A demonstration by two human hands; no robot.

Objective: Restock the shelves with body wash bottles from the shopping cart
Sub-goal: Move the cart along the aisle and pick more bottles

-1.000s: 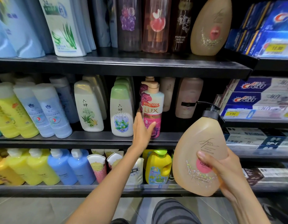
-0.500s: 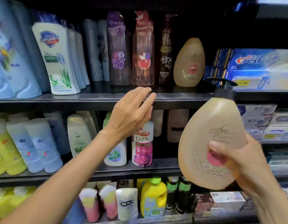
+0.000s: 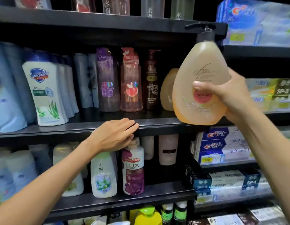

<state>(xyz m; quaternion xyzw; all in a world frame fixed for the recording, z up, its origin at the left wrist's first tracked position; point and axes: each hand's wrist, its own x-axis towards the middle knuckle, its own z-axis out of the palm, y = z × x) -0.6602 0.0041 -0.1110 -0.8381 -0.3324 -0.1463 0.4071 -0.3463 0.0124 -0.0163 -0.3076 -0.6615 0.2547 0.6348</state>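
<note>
My right hand (image 3: 235,98) grips a teardrop-shaped amber body wash bottle (image 3: 194,75) with a black pump, held upright at the right end of the middle shelf (image 3: 157,123). A matching amber bottle (image 3: 167,90) stands on that shelf just behind it. My left hand (image 3: 113,135) lies with straight fingers on the shelf's front edge, above a LUX pump bottle (image 3: 133,169). The left hand holds nothing. No shopping cart is in view.
The middle shelf holds a brown bottle (image 3: 151,80), a pink bottle (image 3: 131,82), a purple bottle (image 3: 107,82) and white Safeguard bottles (image 3: 43,95). Toothpaste boxes (image 3: 222,143) fill the shelves to the right. More bottles stand on the shelves above and below.
My right hand has lifted the amber bottle up to the middle shelf's level. My left hand left the LUX bottle, rose, then came down onto the shelf edge. The view tilted upward.
</note>
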